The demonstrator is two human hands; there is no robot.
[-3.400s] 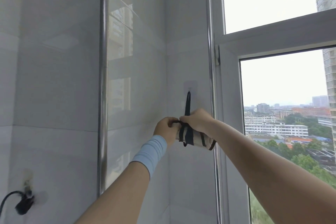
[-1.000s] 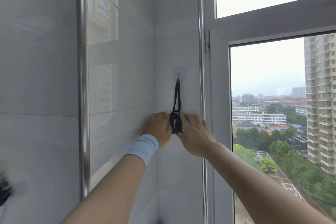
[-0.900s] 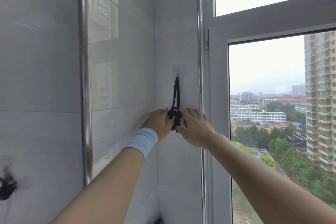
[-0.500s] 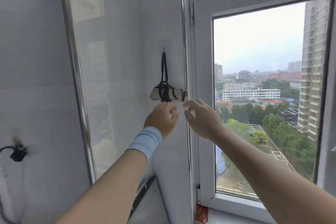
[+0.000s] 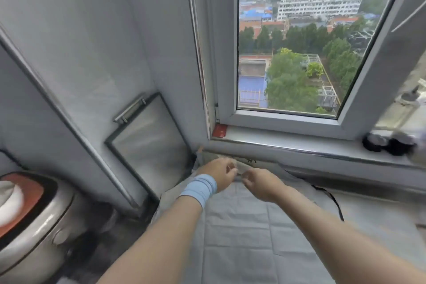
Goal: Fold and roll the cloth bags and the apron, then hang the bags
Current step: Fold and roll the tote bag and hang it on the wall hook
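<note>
Left hand (image 5: 219, 174) and right hand (image 5: 260, 183) are at the far edge of the grey cloth (image 5: 253, 237), just under the windowsill (image 5: 299, 143). Fingers of both are curled, pinching a beige cloth bag (image 5: 242, 166) between them. Detail is blurry.

Hard gloss all round, soft matt cloth in the middle.

The wall tiles (image 5: 92, 30) are smooth and glossy. The window frame (image 5: 288, 120) looks like smooth white plastic, and the sill edge (image 5: 299, 147) like polished metal. The grey cloth (image 5: 242, 226) is matt and creased in squares; the beige cloth (image 5: 239, 166) is matt too. The cooker (image 5: 34, 226) has a brushed metal shell, and the wristband (image 5: 200, 188) is ribbed knit.
</note>
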